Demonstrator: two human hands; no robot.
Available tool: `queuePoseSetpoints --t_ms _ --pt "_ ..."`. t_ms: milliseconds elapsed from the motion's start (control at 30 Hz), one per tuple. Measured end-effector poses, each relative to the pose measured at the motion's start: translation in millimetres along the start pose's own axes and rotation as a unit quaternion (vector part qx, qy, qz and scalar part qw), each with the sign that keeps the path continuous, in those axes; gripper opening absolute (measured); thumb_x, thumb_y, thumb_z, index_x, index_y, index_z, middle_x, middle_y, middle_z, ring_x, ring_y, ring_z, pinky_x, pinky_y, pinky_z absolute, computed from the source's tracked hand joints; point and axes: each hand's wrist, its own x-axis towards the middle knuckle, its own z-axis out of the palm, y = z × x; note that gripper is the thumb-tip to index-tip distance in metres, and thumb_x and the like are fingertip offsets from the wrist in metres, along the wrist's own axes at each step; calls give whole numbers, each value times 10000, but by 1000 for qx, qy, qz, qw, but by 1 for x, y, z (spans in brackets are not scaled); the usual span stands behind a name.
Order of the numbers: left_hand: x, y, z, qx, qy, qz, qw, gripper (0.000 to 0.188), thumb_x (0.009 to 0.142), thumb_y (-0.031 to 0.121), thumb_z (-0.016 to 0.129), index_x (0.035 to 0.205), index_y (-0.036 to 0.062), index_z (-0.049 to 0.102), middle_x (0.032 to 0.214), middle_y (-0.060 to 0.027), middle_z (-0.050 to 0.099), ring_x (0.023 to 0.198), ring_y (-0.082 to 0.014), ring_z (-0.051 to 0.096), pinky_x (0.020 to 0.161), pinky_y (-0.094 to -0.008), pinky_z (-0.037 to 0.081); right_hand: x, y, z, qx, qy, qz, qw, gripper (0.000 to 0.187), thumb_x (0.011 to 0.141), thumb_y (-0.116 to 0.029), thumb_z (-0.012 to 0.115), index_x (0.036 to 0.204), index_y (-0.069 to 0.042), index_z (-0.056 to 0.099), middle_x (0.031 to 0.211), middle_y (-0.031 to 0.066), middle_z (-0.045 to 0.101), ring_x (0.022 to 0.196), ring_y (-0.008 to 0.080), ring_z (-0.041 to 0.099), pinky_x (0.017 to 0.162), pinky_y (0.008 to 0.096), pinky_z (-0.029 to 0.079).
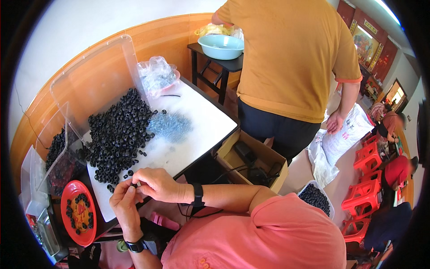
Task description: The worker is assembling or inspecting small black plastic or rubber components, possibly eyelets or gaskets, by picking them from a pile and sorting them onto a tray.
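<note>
Above the near edge of the white table top [197, 127], my two hands meet with fingertips together. My left hand [124, 207] is closed in a pinch on a small black part [134, 185], mostly covered by the fingers. From the other side, my right hand [160, 184] pinches the same part with thumb and forefinger. Just beyond them spreads a heap of small black ring-shaped parts [116, 130], a few lying loose by my fingers. Beside the heap is a scatter of tiny bluish, shiny pieces [170, 126], too small to make out.
An orange-red oval plate [70, 219] with several black parts stands at left, near clear plastic bins [33, 179]. A clear bag [156, 74] lies behind. A person in a mustard shirt [295, 58] stands ahead, by a cardboard box [273, 168] and light-blue basin [221, 47]. Red stools [363, 197] stand right.
</note>
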Motion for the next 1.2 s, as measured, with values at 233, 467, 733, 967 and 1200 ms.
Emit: queuePoseSetpoints --t_ms 233,467,733,967,1200 --pt "-1 0 0 -11 -13 14 1000 181 920 21 608 1078 -58 646 879 -90 680 639 -121 574 577 -224 449 0 0 -1 -9 -13 -1 1000 241 790 10 703 977 -60 569 804 107 621 695 299 633 607 384 488" --pt "-2 4 4 1 4 10 1000 175 918 10 609 1077 -54 643 910 -89 677 677 -115 579 582 -224 444 0 2 0 -5 -2 9 1000 234 793 -2 702 976 -68 573 798 102 619 697 303 627 612 384 484" --pt "0 1 -3 15 -12 -7 1000 184 926 22 603 1087 -60 639 946 -91 682 703 -123 589 609 -241 451 2 1 -1 -26 -6 -2 1000 227 788 -11 703 967 -75 579 806 95 627 704 305 627 617 391 484" --pt "0 1 -2 -1 -12 7 1000 190 920 16 616 1093 -59 641 964 -92 689 712 -120 594 604 -235 454 2 2 -1 -6 3 4 1000 222 788 -6 701 962 -66 577 800 96 632 692 300 632 613 382 487" --pt "1 1 -3 -4 -19 10 1000 187 920 8 619 1094 -56 643 972 -92 690 716 -117 599 593 -230 461 2 0 -2 -1 -4 11 1000 212 793 1 698 957 -63 579 807 101 636 697 299 636 614 382 488"
